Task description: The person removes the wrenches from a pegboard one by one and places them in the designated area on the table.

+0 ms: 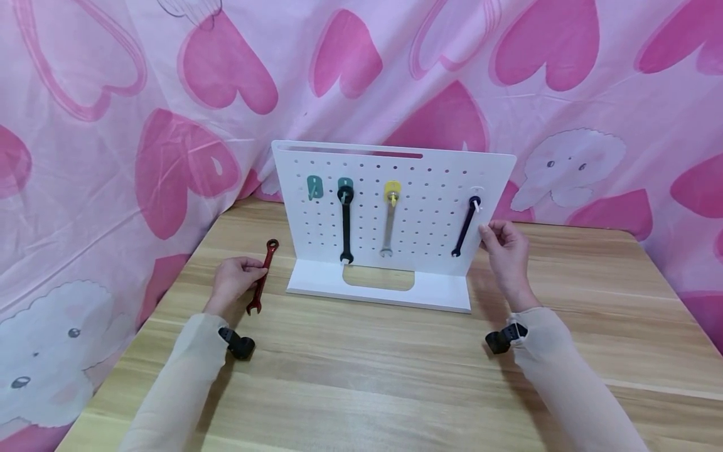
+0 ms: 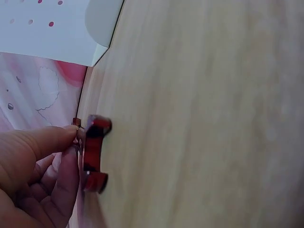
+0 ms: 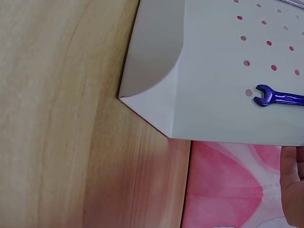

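My left hand [image 1: 234,282] pinches a red combination wrench [image 1: 260,282] between thumb and fingers, left of the white pegboard [image 1: 426,251]. The wrench's ring end points away and its open jaw faces me; in the left wrist view that red jaw [image 2: 93,149] is close over the wood. My right hand [image 1: 508,257] grips the pegboard's right edge, thumb at the front and the other fingers partly hidden behind. Beside it a dark purple-blue wrench [image 1: 465,227] hangs from a white hook; its open end [image 3: 266,96] shows in the right wrist view.
A black wrench [image 1: 346,225] hangs on a green hook and a silver wrench [image 1: 388,226] on a yellow one. Another green hook [image 1: 314,187] at the board's left holds nothing. The board stands on a wooden table [image 1: 361,383] before a pink heart-patterned cloth [image 1: 435,119].
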`<state>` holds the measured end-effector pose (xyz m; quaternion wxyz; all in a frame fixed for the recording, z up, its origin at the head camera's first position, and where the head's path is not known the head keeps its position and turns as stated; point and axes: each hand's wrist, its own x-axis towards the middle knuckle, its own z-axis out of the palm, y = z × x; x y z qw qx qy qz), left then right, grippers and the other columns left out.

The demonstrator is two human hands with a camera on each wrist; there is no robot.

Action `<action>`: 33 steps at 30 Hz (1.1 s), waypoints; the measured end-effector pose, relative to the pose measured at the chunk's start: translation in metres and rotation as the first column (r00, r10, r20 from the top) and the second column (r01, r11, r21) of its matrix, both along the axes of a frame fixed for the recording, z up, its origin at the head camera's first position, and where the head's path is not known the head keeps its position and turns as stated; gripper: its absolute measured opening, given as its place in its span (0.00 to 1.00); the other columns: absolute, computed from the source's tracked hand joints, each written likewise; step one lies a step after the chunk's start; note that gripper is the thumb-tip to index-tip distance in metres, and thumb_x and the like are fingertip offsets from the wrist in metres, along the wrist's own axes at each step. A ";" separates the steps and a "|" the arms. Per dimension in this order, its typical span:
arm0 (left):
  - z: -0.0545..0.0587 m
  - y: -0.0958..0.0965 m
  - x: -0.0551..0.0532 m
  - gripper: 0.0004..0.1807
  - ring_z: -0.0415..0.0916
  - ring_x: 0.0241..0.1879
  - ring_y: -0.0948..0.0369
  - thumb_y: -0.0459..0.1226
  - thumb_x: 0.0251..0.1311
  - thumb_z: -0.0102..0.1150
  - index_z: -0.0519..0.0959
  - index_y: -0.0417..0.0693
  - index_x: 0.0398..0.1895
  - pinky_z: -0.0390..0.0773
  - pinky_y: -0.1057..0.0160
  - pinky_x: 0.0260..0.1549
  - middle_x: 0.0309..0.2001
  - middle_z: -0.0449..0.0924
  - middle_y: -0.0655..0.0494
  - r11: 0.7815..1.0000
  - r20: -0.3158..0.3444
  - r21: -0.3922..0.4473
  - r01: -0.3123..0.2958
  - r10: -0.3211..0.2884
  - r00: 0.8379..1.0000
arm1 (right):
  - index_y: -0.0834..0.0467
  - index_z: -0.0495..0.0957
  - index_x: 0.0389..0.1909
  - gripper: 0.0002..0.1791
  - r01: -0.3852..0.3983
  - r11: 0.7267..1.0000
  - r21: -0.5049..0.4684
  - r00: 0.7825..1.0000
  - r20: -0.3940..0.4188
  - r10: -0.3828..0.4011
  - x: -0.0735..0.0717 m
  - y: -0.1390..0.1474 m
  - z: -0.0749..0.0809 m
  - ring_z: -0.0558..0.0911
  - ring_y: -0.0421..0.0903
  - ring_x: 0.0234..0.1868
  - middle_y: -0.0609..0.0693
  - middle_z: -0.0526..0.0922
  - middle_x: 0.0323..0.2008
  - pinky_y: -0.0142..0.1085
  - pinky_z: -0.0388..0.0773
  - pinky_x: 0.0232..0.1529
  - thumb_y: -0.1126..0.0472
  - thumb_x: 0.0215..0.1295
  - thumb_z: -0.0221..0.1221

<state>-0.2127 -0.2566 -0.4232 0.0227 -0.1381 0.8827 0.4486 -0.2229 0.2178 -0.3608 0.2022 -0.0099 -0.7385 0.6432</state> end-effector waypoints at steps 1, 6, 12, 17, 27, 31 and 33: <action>0.000 0.001 0.000 0.12 0.73 0.25 0.65 0.36 0.60 0.59 0.79 0.35 0.43 0.76 0.70 0.23 0.32 0.82 0.48 1.000 -0.004 0.004 -0.002 0.002 1.000 | 0.67 0.76 0.38 0.07 0.002 1.000 -0.005 1.000 -0.007 -0.002 0.000 0.000 0.000 0.79 0.36 0.32 0.44 0.78 0.29 0.21 0.78 0.35 0.66 0.64 0.56; -0.001 0.002 -0.001 0.11 0.75 0.25 0.64 0.34 0.60 0.59 0.80 0.35 0.42 0.76 0.70 0.21 0.32 0.82 0.46 1.000 -0.017 0.004 -0.011 0.011 1.000 | 0.72 0.74 0.37 0.09 0.014 1.000 -0.018 0.999 -0.037 -0.015 -0.002 -0.001 -0.001 0.79 0.34 0.28 0.42 0.79 0.26 0.21 0.78 0.32 0.68 0.64 0.57; -0.002 0.002 -0.001 0.11 0.76 0.27 0.63 0.35 0.60 0.59 0.80 0.36 0.41 0.77 0.70 0.23 0.34 0.83 0.44 0.997 -0.040 -0.073 0.008 -0.011 0.999 | 0.60 0.77 0.34 0.04 0.034 0.999 -0.014 0.999 -0.007 -0.034 -0.013 0.007 -0.016 0.79 0.35 0.31 0.43 0.78 0.28 0.22 0.79 0.35 0.63 0.63 0.58; -0.001 0.004 -0.001 0.10 0.76 0.29 0.61 0.35 0.59 0.60 0.81 0.37 0.40 0.76 0.70 0.23 0.35 0.83 0.44 0.990 -0.046 -0.141 0.013 -0.020 0.999 | 0.61 0.78 0.35 0.04 0.031 0.999 -0.021 1.000 0.001 -0.031 -0.011 0.006 -0.014 0.79 0.35 0.31 0.44 0.79 0.28 0.21 0.79 0.34 0.64 0.63 0.58; 0.002 0.005 -0.001 0.09 0.78 0.30 0.59 0.34 0.58 0.60 0.81 0.36 0.39 0.75 0.70 0.26 0.33 0.84 0.45 0.984 -0.056 -0.177 0.016 -0.026 0.998 | 0.66 0.77 0.35 0.05 0.022 1.000 0.000 1.000 -0.018 -0.022 0.000 -0.001 0.000 0.79 0.35 0.31 0.43 0.79 0.27 0.21 0.79 0.34 0.67 0.64 0.56; 0.002 0.006 -0.001 0.09 0.77 0.30 0.59 0.34 0.58 0.60 0.81 0.37 0.38 0.75 0.69 0.25 0.33 0.84 0.45 0.986 -0.048 -0.168 0.010 -0.018 0.999 | 0.68 0.76 0.36 0.06 0.025 1.000 0.019 0.999 -0.034 -0.024 -0.001 -0.001 -0.002 0.79 0.34 0.30 0.42 0.79 0.27 0.22 0.79 0.34 0.67 0.64 0.56; 0.002 0.006 -0.001 0.09 0.77 0.30 0.59 0.34 0.58 0.60 0.81 0.37 0.39 0.76 0.69 0.26 0.33 0.84 0.45 0.986 -0.040 -0.167 0.010 -0.017 0.999 | 0.68 0.76 0.36 0.06 0.026 0.999 0.025 0.999 -0.035 -0.026 -0.002 -0.001 -0.002 0.79 0.34 0.30 0.42 0.79 0.27 0.21 0.79 0.34 0.67 0.64 0.57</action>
